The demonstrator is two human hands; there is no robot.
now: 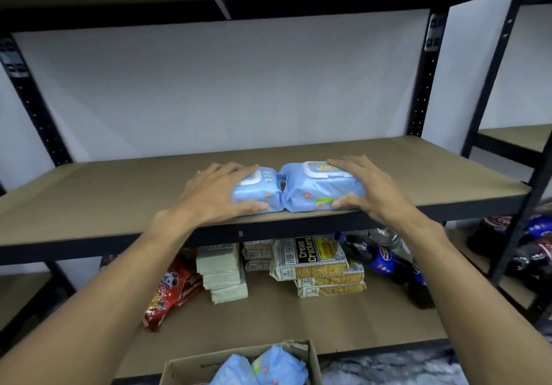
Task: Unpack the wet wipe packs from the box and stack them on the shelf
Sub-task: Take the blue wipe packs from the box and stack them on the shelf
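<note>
Two blue wet wipe packs lie side by side at the front edge of the brown middle shelf [119,193], their ends touching. My left hand [215,193] grips the left pack [260,190], fingers over its top and thumb along its front. My right hand [367,190] grips the right pack [313,187] the same way. Below, at the bottom edge of the view, an open cardboard box [179,369] holds more blue wipe packs [268,369].
The lower shelf carries a red snack bag [170,295], stacks of pale packets [221,271], cream cracker packs [319,262] and dark soda bottles [388,262]. Black uprights [424,80] frame the shelf. More bottles [531,244] stand on the unit to the right.
</note>
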